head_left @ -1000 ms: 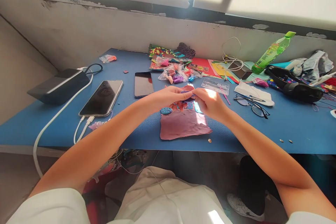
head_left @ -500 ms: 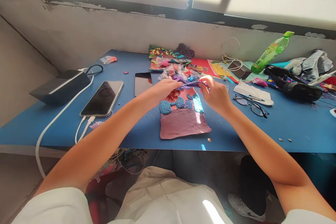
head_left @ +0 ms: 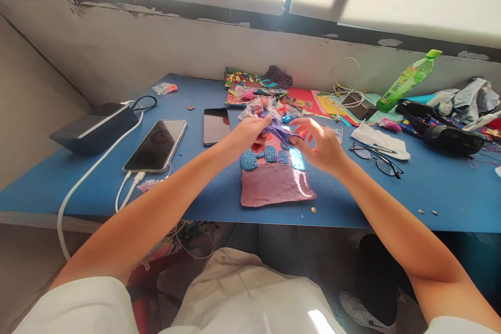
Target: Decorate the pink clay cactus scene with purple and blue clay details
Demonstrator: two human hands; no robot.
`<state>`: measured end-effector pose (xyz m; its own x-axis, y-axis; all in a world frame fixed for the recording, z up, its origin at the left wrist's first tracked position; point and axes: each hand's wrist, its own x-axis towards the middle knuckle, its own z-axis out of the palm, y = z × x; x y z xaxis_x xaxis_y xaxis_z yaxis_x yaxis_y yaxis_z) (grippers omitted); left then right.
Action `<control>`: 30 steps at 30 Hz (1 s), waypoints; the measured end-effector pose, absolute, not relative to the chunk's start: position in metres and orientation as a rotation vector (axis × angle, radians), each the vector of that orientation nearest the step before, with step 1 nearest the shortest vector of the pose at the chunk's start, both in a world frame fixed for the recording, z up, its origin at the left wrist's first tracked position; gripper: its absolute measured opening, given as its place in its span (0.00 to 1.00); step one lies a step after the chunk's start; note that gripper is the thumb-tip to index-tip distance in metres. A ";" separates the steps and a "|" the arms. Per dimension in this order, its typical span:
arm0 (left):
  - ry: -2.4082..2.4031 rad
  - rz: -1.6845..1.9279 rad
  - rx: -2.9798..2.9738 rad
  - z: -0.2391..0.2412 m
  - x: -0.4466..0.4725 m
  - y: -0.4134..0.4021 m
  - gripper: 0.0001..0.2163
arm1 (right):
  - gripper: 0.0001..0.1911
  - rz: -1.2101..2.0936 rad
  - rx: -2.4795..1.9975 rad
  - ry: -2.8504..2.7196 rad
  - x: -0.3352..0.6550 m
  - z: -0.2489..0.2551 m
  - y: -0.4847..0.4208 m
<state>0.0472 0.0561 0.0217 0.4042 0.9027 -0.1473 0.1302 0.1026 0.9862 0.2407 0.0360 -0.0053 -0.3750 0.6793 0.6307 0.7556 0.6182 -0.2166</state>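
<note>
A strip of purple modelling clay [head_left: 278, 129] is stretched between my two hands above the table. My left hand [head_left: 254, 130] pinches its left end between thumb and fingers. At the right end, my right hand [head_left: 319, 143] holds the clay near the thumb tip, with the index finger raised off it. Below lies a flat sheet of mauve-pink clay [head_left: 276, 185]. Blue clay pieces [head_left: 271, 154] pricked with holes sit across the sheet's upper part. My hands and the strip partly hide the sheet's far end.
Left are a charging phone [head_left: 155, 146], a black box-shaped device [head_left: 94, 128] and white cables. A second phone [head_left: 216, 126] lies beside the clay. Behind are plastic packets [head_left: 256, 107]. Eyeglasses [head_left: 378, 159], a green bottle [head_left: 409, 81] and a black headset [head_left: 440, 133] are right.
The purple strip now slopes down toward the right. My right hand has lowered slightly, and its index finger has lifted away from the clay. My left hand keeps its pinch.
</note>
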 end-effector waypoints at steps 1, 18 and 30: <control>1.012 0.713 1.361 0.021 0.048 0.056 0.25 | 0.24 -0.112 -1.071 -2.164 0.240 -0.006 0.035; 0.837 0.300 1.894 0.016 0.047 0.043 0.21 | 0.05 -0.136 -0.803 -2.373 0.234 -0.011 0.031; 0.834 0.485 1.602 0.017 0.054 0.045 0.19 | 0.11 -0.318 -0.812 -2.321 0.244 -0.004 0.039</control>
